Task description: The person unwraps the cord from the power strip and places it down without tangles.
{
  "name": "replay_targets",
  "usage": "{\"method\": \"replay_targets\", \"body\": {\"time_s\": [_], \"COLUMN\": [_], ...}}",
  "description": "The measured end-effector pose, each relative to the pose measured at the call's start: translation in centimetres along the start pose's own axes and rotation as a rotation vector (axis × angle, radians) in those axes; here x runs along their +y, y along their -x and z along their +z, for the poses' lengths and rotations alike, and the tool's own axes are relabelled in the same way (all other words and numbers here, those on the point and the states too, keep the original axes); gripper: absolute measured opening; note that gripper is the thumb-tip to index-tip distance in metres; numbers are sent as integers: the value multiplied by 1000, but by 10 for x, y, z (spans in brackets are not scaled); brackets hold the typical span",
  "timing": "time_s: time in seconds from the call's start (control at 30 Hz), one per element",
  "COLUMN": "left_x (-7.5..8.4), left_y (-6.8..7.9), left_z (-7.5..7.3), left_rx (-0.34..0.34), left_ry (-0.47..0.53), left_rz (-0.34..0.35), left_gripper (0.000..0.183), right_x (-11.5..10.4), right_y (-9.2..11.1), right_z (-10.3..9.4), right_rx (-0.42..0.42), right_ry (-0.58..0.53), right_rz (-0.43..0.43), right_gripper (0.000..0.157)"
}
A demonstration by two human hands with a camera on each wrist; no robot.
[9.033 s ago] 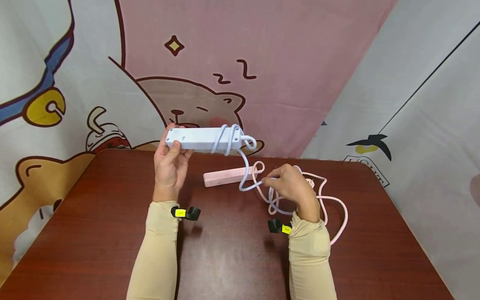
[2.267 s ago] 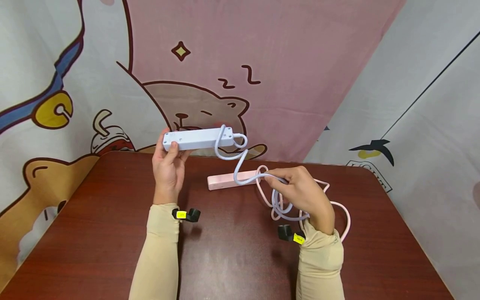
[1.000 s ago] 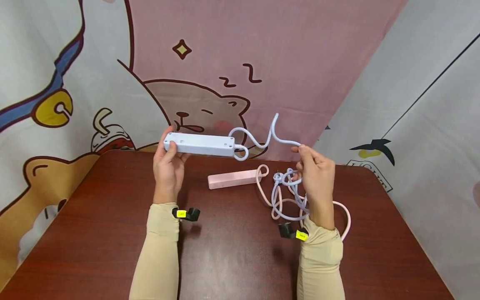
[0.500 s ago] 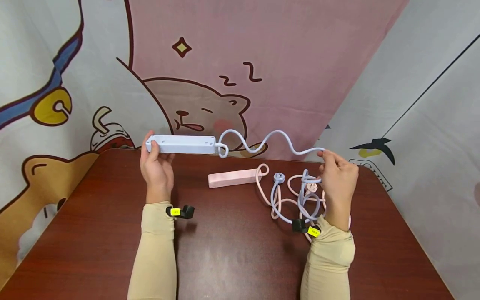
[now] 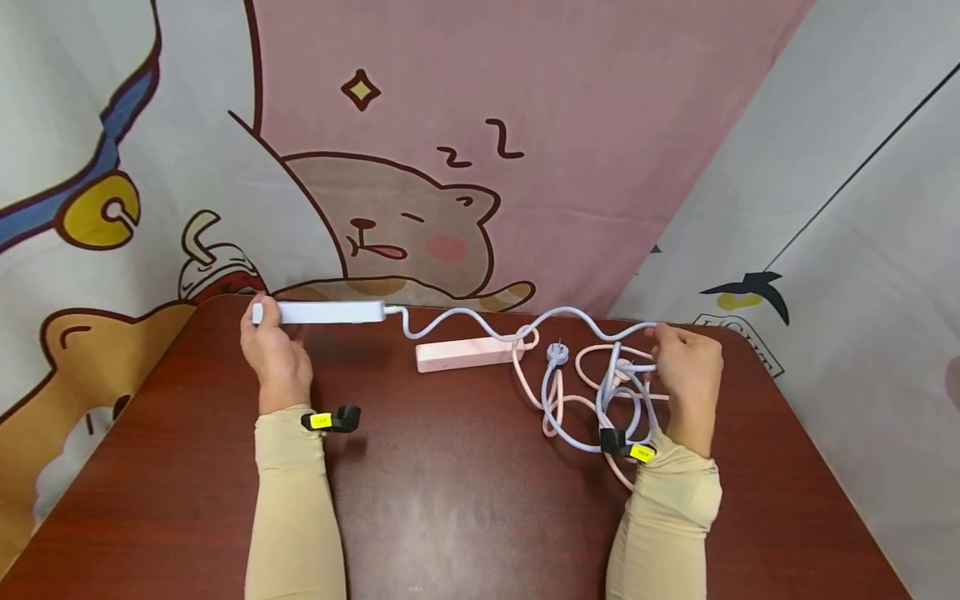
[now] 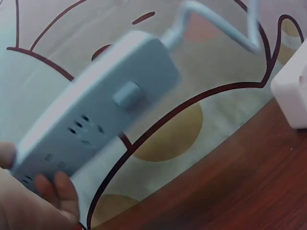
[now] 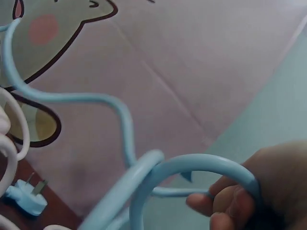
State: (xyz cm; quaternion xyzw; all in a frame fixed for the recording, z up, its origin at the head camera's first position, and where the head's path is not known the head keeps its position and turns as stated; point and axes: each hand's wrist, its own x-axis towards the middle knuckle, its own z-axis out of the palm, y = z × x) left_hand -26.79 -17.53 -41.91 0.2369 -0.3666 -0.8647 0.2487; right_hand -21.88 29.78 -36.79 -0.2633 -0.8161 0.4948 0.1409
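My left hand point(image 5: 277, 354) grips the far left end of a pale blue power strip point(image 5: 330, 312), held up near the table's back edge. Sockets and a switch show on the face seen in the left wrist view, with fingers point(image 6: 62, 191) against it. From the strip's right end a wavy blue cord point(image 5: 465, 312) runs across to my right hand point(image 5: 688, 375). That hand holds the cord in curled fingers, and further cord loops point(image 7: 201, 163) hang from it. The blue plug point(image 5: 557, 354) lies on the table with its prongs upward.
A pink power strip point(image 5: 468, 354) lies on the brown table point(image 5: 450, 483), behind the hands' middle. Its pink cord point(image 5: 525, 383) tangles among the blue loops at the right. A printed curtain point(image 5: 585, 150) hangs right behind the table.
The blue cord has come unwound from the strip. My left hand has moved left and down, tipping the strip, while my right hand has gone right, stretching the cord between them.
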Motion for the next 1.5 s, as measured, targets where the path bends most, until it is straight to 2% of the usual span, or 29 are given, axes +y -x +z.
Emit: {"method": "replay_targets", "body": {"time_s": [0.13,0.23,0.33,0.47,0.53,0.6,0.73,0.8,0.87,1.03,1.2,1.33,1.5], "left_x": [0,-1,-3,-6,-8,-8,-10,-11,-12,-12,-13,-16,-19], "left_y": [-4,-7,-8,-7,-7,-6,-4,-2,-1,2,5,4,3], "left_z": [-6,-9,-10,-12,-14,-14,-16,-16,-17,-18,-16,-14,-13], "left_rx": [30,42,35,-2,-35,-79,-166,-206,-241,-313,-373,-395,-395], "left_ry": [-162,-233,-292,-394,-459,-542,-791,-908,-982,-1052,-1145,-1199,-1217], "left_rz": [-106,-181,-234,-281,-304,-321,-302,-275,-253,-220,-147,-122,-123], "left_gripper": [44,51,54,53,56,63,74,74,73,69,61,57,54], "right_x": [5,7,8,9,9,11,13,14,13,10,8,7,5], "right_y": [-2,-2,-4,-5,-5,-5,-4,-4,-3,-1,0,1,2], "right_z": [4,9,18,28,29,28,26,26,26,23,20,19,17], "right_rx": [-80,-75,-46,-53,-102,-179,-326,-354,-356,-342,-340,-354,-357], "right_ry": [28,38,-48,-212,-250,-231,-134,-78,-38,94,220,222,222], "right_rz": [32,41,46,58,73,84,85,72,59,19,-20,-7,-16], "right_gripper": [40,39,38,31,30,37,63,71,75,83,85,83,83]}}
